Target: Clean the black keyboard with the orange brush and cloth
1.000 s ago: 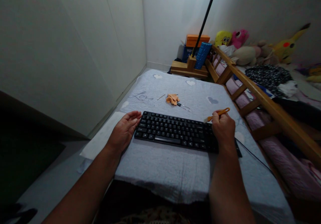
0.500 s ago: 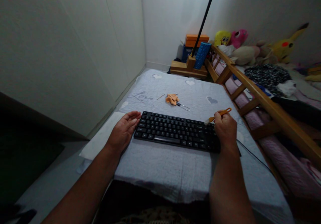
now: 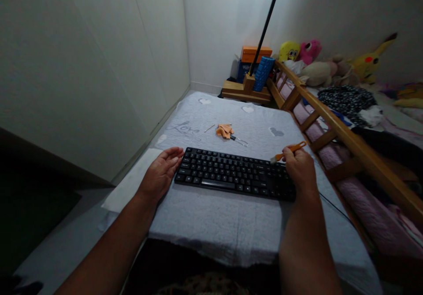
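Compared with the frame 0.5 s earlier, the right hand and its brush sit slightly farther right along the keyboard; the left hand keeps its place at the other end. The view also shifts a touch, carrying the whole scene left.

Nearest, 2 bare forearms reach in over the cover, with the keyboard between the hands. Its long axis runs left to right across the person's front, the right end a little closer to the body. The left hand is open, fingers straight and together, thumb side up, its palm turned to the keyboard's left end; whether it touches or is just beside, I cannot tell. The right hand is closed around the orange handle, over the keyboard's right end, and partly hides it. The bristles point left, at the far edge of the keys, so the right hand is the nearer of the 2 to that spot; contact is too small to judge. A cable trails off to the right.

Beyond the keyboard lie an orange cloth, a dark-handled tool just beside it, and a thin stick to its left. Farther off, a wooden rail borders the right side, and a stand is by the wall, near 2 soft toys.
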A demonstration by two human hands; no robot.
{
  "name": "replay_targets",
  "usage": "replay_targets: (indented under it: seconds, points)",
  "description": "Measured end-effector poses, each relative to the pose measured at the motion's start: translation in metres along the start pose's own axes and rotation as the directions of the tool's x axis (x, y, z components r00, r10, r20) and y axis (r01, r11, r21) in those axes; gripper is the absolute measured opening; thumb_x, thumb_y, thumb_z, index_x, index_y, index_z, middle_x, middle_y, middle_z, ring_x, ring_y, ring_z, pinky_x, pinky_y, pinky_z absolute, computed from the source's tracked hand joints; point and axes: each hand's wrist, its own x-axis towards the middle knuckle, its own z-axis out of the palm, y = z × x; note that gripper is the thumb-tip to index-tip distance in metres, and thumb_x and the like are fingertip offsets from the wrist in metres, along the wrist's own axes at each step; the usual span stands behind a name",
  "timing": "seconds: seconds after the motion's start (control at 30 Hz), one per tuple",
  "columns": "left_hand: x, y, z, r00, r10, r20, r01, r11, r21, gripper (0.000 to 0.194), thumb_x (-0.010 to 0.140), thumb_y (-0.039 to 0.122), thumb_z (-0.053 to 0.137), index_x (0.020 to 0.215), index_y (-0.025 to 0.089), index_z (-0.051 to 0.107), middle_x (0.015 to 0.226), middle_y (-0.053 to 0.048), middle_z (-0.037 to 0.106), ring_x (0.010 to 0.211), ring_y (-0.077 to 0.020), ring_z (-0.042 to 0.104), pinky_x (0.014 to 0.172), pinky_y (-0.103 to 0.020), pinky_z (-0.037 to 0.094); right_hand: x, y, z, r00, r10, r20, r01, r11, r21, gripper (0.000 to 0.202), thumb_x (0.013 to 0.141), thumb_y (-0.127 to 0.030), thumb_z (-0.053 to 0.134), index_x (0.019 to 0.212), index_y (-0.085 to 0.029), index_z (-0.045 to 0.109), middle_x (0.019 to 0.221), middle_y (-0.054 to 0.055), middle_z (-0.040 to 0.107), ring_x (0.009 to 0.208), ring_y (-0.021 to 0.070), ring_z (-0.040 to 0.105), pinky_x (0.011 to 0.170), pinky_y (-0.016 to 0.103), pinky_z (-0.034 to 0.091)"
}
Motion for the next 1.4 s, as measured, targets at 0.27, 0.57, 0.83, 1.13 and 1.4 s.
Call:
replay_targets:
  seconds: [0.27, 0.57, 0.83, 1.13, 1.4]
  points:
    - [0.000, 0.000, -0.001, 1.000, -0.005, -0.010, 0.005, 1.000, 0.017, 0.027, 0.080, 0.011, 0.069, 0.105, 0.018, 0.069, 0.116, -0.009, 0.070, 0.117, -0.0189, 0.065, 0.106, -0.030, 0.052, 0.001, 0.011, 0.003, 0.980, 0.066, 0.190, -0.096, 0.983, 0.154, 0.038, 0.078, -0.051, 0.055, 0.080, -0.016, 0.070, 0.066, 0.008, 0.070, 0.061, 0.0220, 0.063, 0.061, 0.031, 0.045]
    - [-0.002, 0.002, 0.004, 1.000, 0.004, -0.030, -0.004, 1.000, 0.023, 0.024, 0.079, 0.009, 0.068, 0.102, 0.017, 0.071, 0.113, -0.008, 0.072, 0.115, -0.0181, 0.066, 0.107, -0.030, 0.052, 0.003, 0.031, -0.004, 0.996, 0.046, -0.076, -0.047, 0.999, -0.015, 0.041, 0.082, -0.052, 0.048, 0.086, -0.016, 0.068, 0.074, 0.013, 0.071, 0.074, 0.0279, 0.067, 0.072, 0.037, 0.048]
    - [0.002, -0.003, -0.003, 1.000, 0.009, 0.001, -0.009, 0.999, 0.035, 0.027, 0.081, 0.012, 0.068, 0.107, 0.018, 0.069, 0.120, -0.009, 0.069, 0.118, -0.0183, 0.064, 0.109, -0.031, 0.050, -0.001, 0.028, -0.003, 0.999, 0.044, 0.029, -0.044, 0.999, 0.000, 0.037, 0.079, -0.049, 0.053, 0.085, -0.016, 0.069, 0.075, 0.011, 0.072, 0.073, 0.0270, 0.066, 0.070, 0.036, 0.048]
    - [0.001, -0.002, -0.002, 1.000, 0.022, 0.011, -0.023, 0.999, 0.044, 0.029, 0.080, 0.013, 0.069, 0.109, 0.016, 0.068, 0.121, -0.010, 0.069, 0.119, -0.0187, 0.063, 0.109, -0.030, 0.049, -0.002, 0.026, 0.000, 0.992, 0.070, -0.108, -0.059, 0.993, 0.099, 0.035, 0.082, -0.047, 0.053, 0.088, -0.015, 0.068, 0.072, 0.010, 0.069, 0.073, 0.0262, 0.066, 0.070, 0.036, 0.048]
    - [-0.001, 0.000, 0.001, 1.000, 0.021, -0.010, -0.020, 0.999, 0.044, 0.027, 0.078, 0.013, 0.071, 0.105, 0.016, 0.069, 0.116, -0.009, 0.070, 0.116, -0.0182, 0.065, 0.110, -0.031, 0.048, -0.019, 0.001, 0.022, 0.956, 0.012, 0.292, -0.174, 0.825, 0.537, 0.034, 0.079, -0.050, 0.066, 0.089, -0.017, 0.064, 0.063, -0.001, 0.063, 0.055, 0.0148, 0.057, 0.053, 0.025, 0.042]
